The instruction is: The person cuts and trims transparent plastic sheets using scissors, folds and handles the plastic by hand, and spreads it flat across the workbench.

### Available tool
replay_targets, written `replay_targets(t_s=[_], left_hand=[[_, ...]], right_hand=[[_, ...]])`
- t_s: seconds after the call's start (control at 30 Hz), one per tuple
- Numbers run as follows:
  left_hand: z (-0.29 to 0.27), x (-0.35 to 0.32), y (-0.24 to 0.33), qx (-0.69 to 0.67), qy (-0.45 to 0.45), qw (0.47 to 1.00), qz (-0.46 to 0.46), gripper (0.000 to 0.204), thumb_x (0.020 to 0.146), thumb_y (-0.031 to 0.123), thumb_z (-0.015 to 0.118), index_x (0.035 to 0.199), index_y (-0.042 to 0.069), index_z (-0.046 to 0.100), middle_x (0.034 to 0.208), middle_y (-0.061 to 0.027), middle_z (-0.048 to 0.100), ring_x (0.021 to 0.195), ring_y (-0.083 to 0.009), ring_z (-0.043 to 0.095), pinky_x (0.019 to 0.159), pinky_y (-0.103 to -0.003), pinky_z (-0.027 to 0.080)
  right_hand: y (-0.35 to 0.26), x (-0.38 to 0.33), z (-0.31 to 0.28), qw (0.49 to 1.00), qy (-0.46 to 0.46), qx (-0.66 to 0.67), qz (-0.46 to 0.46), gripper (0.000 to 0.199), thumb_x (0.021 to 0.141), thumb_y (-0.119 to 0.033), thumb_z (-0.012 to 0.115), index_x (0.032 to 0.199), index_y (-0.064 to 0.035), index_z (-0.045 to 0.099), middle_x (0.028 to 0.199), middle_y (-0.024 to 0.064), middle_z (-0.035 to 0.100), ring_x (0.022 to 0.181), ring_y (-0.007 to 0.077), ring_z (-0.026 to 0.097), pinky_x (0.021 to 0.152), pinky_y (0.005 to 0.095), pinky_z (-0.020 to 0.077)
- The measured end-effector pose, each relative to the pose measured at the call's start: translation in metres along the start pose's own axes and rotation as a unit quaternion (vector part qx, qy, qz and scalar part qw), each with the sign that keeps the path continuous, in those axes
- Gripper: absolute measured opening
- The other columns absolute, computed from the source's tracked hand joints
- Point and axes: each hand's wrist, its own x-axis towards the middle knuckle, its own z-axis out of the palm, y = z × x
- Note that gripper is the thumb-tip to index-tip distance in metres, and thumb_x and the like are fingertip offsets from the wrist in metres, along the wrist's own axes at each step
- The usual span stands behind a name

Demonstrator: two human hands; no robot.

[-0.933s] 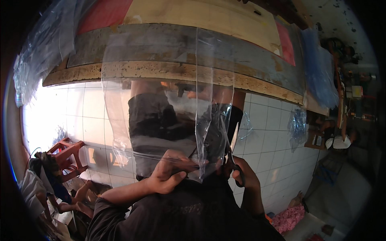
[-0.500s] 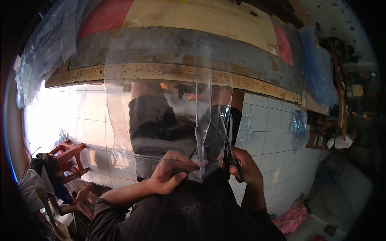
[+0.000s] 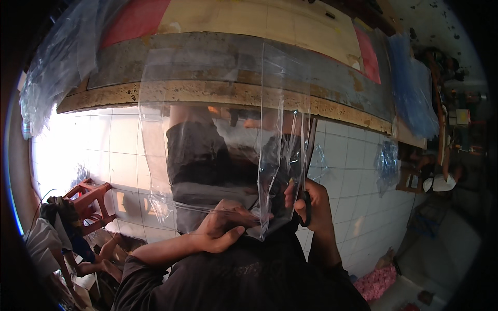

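A large clear plastic bag [image 3: 207, 171] hangs from the table edge down over my lap, its folded right side creased and shiny. My left hand [image 3: 223, 228] is closed on the bag's gathered lower edge, thumb pointing right. In my right hand [image 3: 315, 207] is a pair of scissors [image 3: 307, 210], my fingers round the dark handle. A blade points up along the bag's right edge; plastic partly covers the scissors, so I cannot tell how far the blades are apart. The fingertips of my right hand are close to the bag's folded side.
Ahead runs a worn wooden table [image 3: 332, 111] with a yellow and red top. Clear plastic sheets [image 3: 65, 67] hang at its left, bluish ones [image 3: 412, 88] at its right. A red stool [image 3: 93, 205] stands left. Other people sit at lower left and far right.
My right hand has moved slightly up and right with the scissors, whose blade stands more upright. The bag has shifted a little to the right; my left hand keeps its hold.
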Motion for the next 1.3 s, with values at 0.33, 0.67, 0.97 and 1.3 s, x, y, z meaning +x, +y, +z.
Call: replay_targets(t_s=[0.33,0.67,0.97,1.3], left_hand=[[-0.003,0.004,0.009,0.081,0.005,0.996,0.046,0.025,0.087,0.004,0.063,0.110,0.000,0.073,0.117,-0.0134,0.066,0.114,-0.0310,0.061,0.099,-0.043,0.049],[-0.006,-0.001,0.008,0.112,-0.050,0.992,-0.026,0.044,0.091,0.009,0.065,0.127,-0.002,0.043,0.113,-0.0165,0.074,0.108,-0.0341,0.072,0.095,-0.045,0.052],[0.000,-0.003,-0.012,0.046,-0.019,0.998,0.037,0.043,0.089,0.005,0.063,0.126,-0.004,0.043,0.110,-0.0176,0.075,0.106,-0.0329,0.073,0.093,-0.043,0.054],[-0.004,-0.003,-0.002,0.084,-0.032,0.996,0.005,0.042,0.089,0.007,0.064,0.127,-0.003,0.046,0.110,-0.0172,0.074,0.105,-0.0314,0.074,0.092,-0.042,0.054]], right_hand=[[0.002,0.009,0.000,0.992,0.102,-0.041,-0.055,0.049,0.088,-0.048,0.080,0.095,-0.0024,0.063,0.074,-0.0019,0.062,0.066,0.0051,0.060,0.060,0.0220,0.0470],[-0.011,0.010,0.004,0.988,0.150,-0.028,0.008,0.082,0.075,-0.072,0.077,0.096,0.0049,0.062,0.077,0.0070,0.063,0.066,0.0143,0.064,0.061,0.0298,0.0536],[0.004,0.009,-0.006,0.991,0.120,-0.015,-0.059,0.062,0.081,-0.057,0.083,0.098,-0.0002,0.064,0.084,0.0027,0.064,0.074,0.0101,0.065,0.065,0.0248,0.0523],[-0.002,0.007,-0.016,0.977,0.136,-0.167,0.003,0.041,0.075,-0.034,0.092,0.091,-0.0063,0.065,0.080,-0.0036,0.067,0.071,0.0027,0.060,0.054,0.0208,0.0364]])
